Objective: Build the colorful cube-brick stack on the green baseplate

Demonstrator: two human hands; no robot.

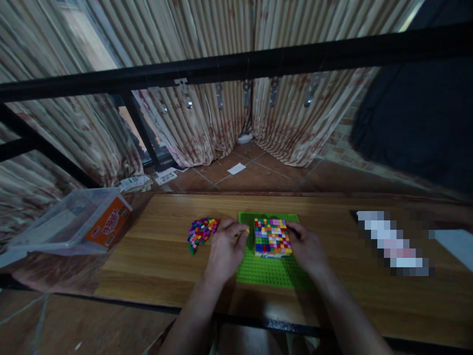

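Observation:
A green studded baseplate (269,268) lies on the wooden table (158,256). On it stands a square block of many small coloured bricks (272,236). My left hand (226,246) rests at the block's left side, fingers pinched on a small yellow brick (247,230). My right hand (307,246) touches the block's right edge with curled fingers. A loose pile of small coloured bricks (201,231) lies just left of my left hand.
A clear plastic box with an orange label (79,222) sits at the table's left end. A blurred-out object (391,242) and a pale sheet (456,246) lie at the right. A black metal bar (236,64) crosses overhead; curtains hang behind.

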